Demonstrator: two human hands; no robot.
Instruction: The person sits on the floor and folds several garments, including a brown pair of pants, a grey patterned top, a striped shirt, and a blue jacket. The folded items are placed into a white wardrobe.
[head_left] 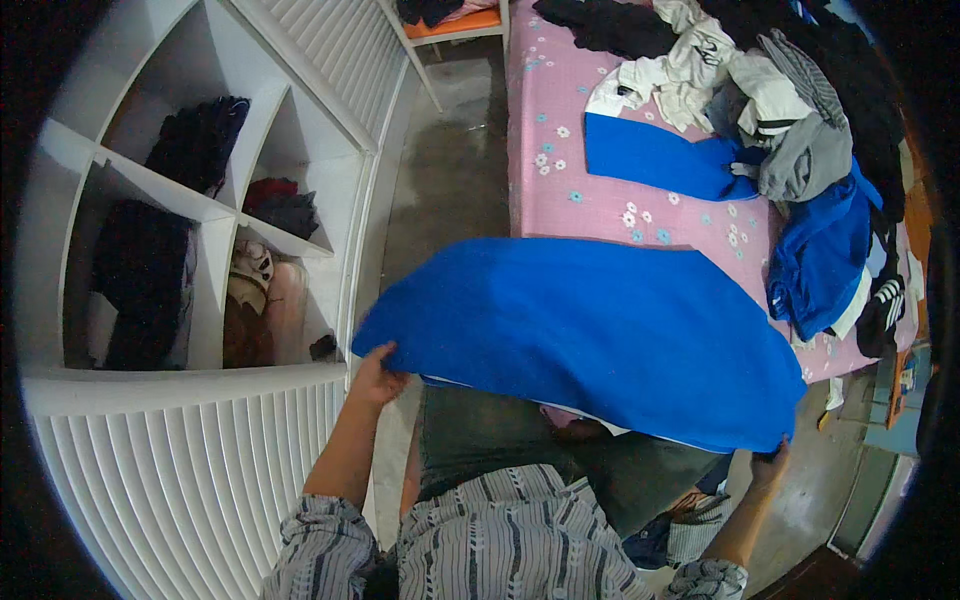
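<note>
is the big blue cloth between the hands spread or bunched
Spread: the wide blue cloth shows a broad, smooth face between the left hand and right hand.

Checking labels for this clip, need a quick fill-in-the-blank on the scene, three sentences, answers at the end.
1. The left hand and right hand each grip the large cloth, whose colour is ____.
2. Printed on the pink bed sheet are small white and light-blue ____.
3. The white shelf unit stands on the person's ____ side.

Missing words: blue; flowers; left.
</note>
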